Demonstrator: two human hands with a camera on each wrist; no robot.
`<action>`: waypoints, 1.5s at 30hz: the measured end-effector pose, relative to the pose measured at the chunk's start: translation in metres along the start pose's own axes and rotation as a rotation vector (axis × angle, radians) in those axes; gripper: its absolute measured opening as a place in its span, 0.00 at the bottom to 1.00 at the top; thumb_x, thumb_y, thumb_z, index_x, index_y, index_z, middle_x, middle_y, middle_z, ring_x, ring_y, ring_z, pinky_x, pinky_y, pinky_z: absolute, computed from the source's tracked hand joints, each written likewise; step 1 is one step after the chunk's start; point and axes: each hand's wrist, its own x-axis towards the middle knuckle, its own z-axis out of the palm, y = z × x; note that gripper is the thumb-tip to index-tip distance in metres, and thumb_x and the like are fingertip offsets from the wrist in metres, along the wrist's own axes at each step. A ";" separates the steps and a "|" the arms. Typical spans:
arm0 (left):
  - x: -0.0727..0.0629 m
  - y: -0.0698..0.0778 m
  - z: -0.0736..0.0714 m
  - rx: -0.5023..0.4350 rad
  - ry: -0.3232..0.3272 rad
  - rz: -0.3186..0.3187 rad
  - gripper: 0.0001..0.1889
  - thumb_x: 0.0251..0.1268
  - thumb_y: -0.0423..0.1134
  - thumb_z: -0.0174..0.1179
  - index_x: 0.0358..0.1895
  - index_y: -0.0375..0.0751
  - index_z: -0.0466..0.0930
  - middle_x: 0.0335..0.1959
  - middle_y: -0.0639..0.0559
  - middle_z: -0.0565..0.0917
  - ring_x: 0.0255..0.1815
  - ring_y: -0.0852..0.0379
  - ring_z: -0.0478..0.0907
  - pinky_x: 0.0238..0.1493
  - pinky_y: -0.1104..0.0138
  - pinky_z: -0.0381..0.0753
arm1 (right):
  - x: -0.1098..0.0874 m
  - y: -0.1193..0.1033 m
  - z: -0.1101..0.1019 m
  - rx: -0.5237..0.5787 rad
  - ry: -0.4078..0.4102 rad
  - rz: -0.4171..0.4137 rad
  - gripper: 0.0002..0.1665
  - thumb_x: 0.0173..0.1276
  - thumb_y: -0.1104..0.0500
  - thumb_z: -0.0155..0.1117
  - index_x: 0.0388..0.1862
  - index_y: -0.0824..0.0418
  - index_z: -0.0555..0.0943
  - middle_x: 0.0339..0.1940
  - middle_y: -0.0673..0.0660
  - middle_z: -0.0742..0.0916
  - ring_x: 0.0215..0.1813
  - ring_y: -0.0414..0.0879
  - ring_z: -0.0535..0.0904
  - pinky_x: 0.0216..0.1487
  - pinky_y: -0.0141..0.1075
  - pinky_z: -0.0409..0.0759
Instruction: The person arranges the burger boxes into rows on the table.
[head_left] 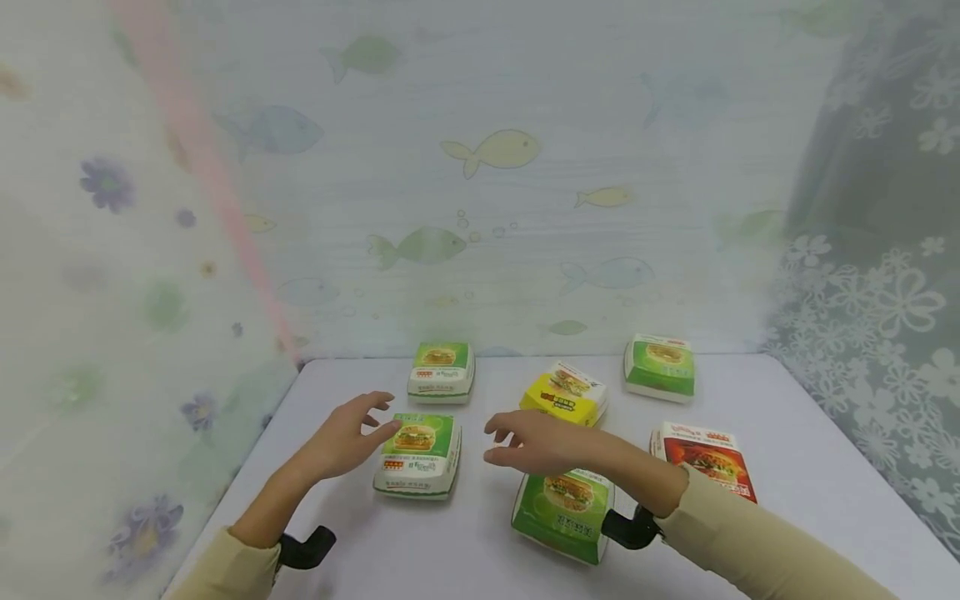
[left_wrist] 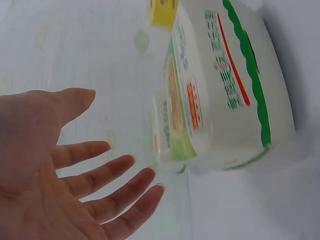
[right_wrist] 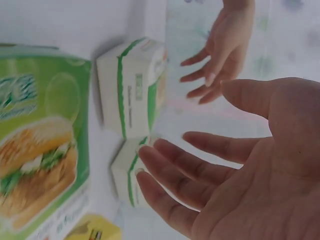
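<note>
My left hand [head_left: 345, 437] hovers at the left edge of a green-and-white burger box [head_left: 417, 458], its fingers loosely spread and holding nothing. In the left wrist view that same box [left_wrist: 230, 90] stands beyond the fingertips. Over the table's middle my right hand [head_left: 540, 442] reaches leftward with relaxed, empty fingers. Below it sits another green burger box [head_left: 562, 512], partly covered by the hand and forearm in the head view. Just behind the right hand lies a yellow burger box [head_left: 566, 395]. The right wrist view shows both hands facing each other, palms bare.
Farther back stand a green-and-white box [head_left: 441, 373] at the left and another green box [head_left: 660, 368] at the right. A red burger box [head_left: 708, 460] lies beside the right forearm. Patterned curtains [head_left: 495, 208] enclose the white table [head_left: 420, 550] behind and at both sides.
</note>
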 end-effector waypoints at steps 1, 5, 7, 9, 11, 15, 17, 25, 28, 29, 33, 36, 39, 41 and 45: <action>-0.001 0.004 0.001 -0.007 0.008 0.011 0.29 0.75 0.49 0.61 0.71 0.36 0.70 0.64 0.37 0.78 0.59 0.40 0.79 0.50 0.51 0.85 | -0.005 0.003 -0.003 -0.007 0.002 -0.012 0.24 0.76 0.48 0.62 0.65 0.58 0.78 0.55 0.52 0.85 0.56 0.48 0.81 0.55 0.43 0.82; -0.003 0.022 0.008 -0.051 0.011 0.034 0.28 0.74 0.46 0.62 0.71 0.38 0.70 0.64 0.40 0.78 0.60 0.41 0.78 0.51 0.51 0.85 | -0.025 0.015 -0.012 -0.030 0.015 -0.054 0.25 0.77 0.49 0.61 0.65 0.61 0.78 0.56 0.54 0.84 0.58 0.53 0.81 0.58 0.48 0.81; -0.003 0.030 0.012 -0.075 0.001 0.042 0.28 0.74 0.46 0.62 0.72 0.39 0.70 0.65 0.42 0.78 0.61 0.42 0.78 0.52 0.50 0.85 | -0.032 0.022 -0.016 -0.027 0.021 -0.053 0.24 0.77 0.49 0.61 0.65 0.61 0.78 0.57 0.55 0.84 0.60 0.55 0.80 0.59 0.50 0.80; -0.003 0.039 0.017 -0.098 -0.012 0.056 0.28 0.75 0.46 0.62 0.72 0.40 0.70 0.65 0.43 0.77 0.61 0.42 0.78 0.52 0.50 0.84 | -0.039 0.030 -0.019 -0.023 0.028 -0.044 0.25 0.77 0.49 0.61 0.65 0.62 0.78 0.59 0.56 0.84 0.61 0.55 0.79 0.60 0.51 0.79; -0.002 0.047 0.023 -0.118 -0.026 0.066 0.28 0.75 0.45 0.61 0.73 0.41 0.69 0.66 0.44 0.77 0.62 0.43 0.77 0.54 0.51 0.84 | -0.045 0.038 -0.022 -0.022 0.033 -0.026 0.25 0.77 0.50 0.61 0.66 0.61 0.77 0.61 0.57 0.83 0.61 0.55 0.79 0.60 0.52 0.79; 0.002 0.063 0.035 -0.133 -0.051 0.093 0.28 0.76 0.46 0.61 0.73 0.39 0.69 0.67 0.44 0.76 0.62 0.44 0.78 0.54 0.53 0.84 | -0.057 0.052 -0.028 -0.028 0.043 0.025 0.25 0.76 0.51 0.62 0.66 0.62 0.77 0.63 0.60 0.82 0.61 0.55 0.79 0.60 0.53 0.80; 0.004 0.070 0.040 -0.131 -0.068 0.102 0.29 0.76 0.47 0.61 0.73 0.38 0.68 0.67 0.43 0.76 0.61 0.44 0.78 0.54 0.53 0.84 | -0.061 0.059 -0.032 -0.036 0.051 0.043 0.26 0.76 0.51 0.63 0.66 0.63 0.77 0.63 0.62 0.82 0.60 0.56 0.79 0.59 0.53 0.81; 0.018 0.098 0.059 -0.092 -0.147 0.066 0.34 0.75 0.53 0.60 0.75 0.39 0.65 0.70 0.43 0.74 0.61 0.46 0.80 0.57 0.51 0.82 | -0.076 0.085 -0.048 -0.083 0.130 0.127 0.27 0.74 0.51 0.64 0.66 0.65 0.77 0.62 0.64 0.83 0.59 0.58 0.80 0.53 0.51 0.84; 0.023 0.108 0.066 -0.106 -0.162 0.043 0.35 0.75 0.54 0.60 0.77 0.40 0.63 0.72 0.42 0.73 0.62 0.46 0.79 0.57 0.51 0.82 | -0.076 0.095 -0.055 -0.115 0.163 0.120 0.29 0.75 0.51 0.63 0.67 0.67 0.75 0.64 0.67 0.81 0.61 0.62 0.79 0.54 0.53 0.84; 0.026 0.110 0.069 -0.107 -0.165 0.037 0.36 0.75 0.54 0.59 0.78 0.41 0.62 0.72 0.42 0.73 0.62 0.46 0.79 0.57 0.51 0.82 | -0.075 0.097 -0.057 -0.124 0.176 0.116 0.29 0.76 0.51 0.62 0.68 0.67 0.75 0.65 0.68 0.80 0.62 0.63 0.78 0.55 0.53 0.83; 0.036 0.119 0.081 -0.123 -0.177 0.024 0.38 0.76 0.55 0.58 0.79 0.39 0.59 0.73 0.40 0.71 0.62 0.43 0.79 0.57 0.51 0.82 | -0.070 0.109 -0.065 -0.181 0.224 0.085 0.30 0.77 0.53 0.61 0.69 0.71 0.72 0.65 0.71 0.79 0.63 0.67 0.77 0.59 0.57 0.80; 0.044 0.124 0.092 -0.121 -0.185 0.005 0.39 0.76 0.55 0.58 0.80 0.38 0.57 0.73 0.38 0.70 0.62 0.42 0.79 0.59 0.49 0.81 | -0.064 0.116 -0.069 -0.222 0.244 0.087 0.30 0.77 0.53 0.60 0.68 0.73 0.72 0.65 0.73 0.78 0.64 0.68 0.76 0.61 0.60 0.78; 0.050 0.127 0.103 -0.082 -0.189 -0.022 0.39 0.76 0.54 0.57 0.79 0.36 0.57 0.75 0.36 0.68 0.70 0.40 0.72 0.68 0.47 0.74 | -0.056 0.121 -0.071 -0.248 0.242 0.119 0.31 0.78 0.53 0.59 0.68 0.75 0.71 0.64 0.74 0.78 0.65 0.69 0.75 0.63 0.60 0.76; 0.054 0.129 0.109 -0.062 -0.192 -0.048 0.38 0.76 0.54 0.57 0.79 0.35 0.57 0.77 0.35 0.65 0.76 0.39 0.64 0.73 0.46 0.67 | -0.051 0.125 -0.072 -0.262 0.235 0.145 0.32 0.78 0.53 0.59 0.68 0.76 0.70 0.64 0.75 0.78 0.65 0.70 0.75 0.64 0.60 0.76; 0.062 0.136 0.119 -0.084 -0.208 -0.109 0.40 0.76 0.54 0.56 0.80 0.34 0.55 0.79 0.35 0.61 0.80 0.39 0.56 0.77 0.44 0.60 | -0.041 0.133 -0.074 -0.259 0.204 0.199 0.34 0.78 0.53 0.58 0.69 0.78 0.68 0.64 0.77 0.78 0.65 0.70 0.75 0.64 0.59 0.77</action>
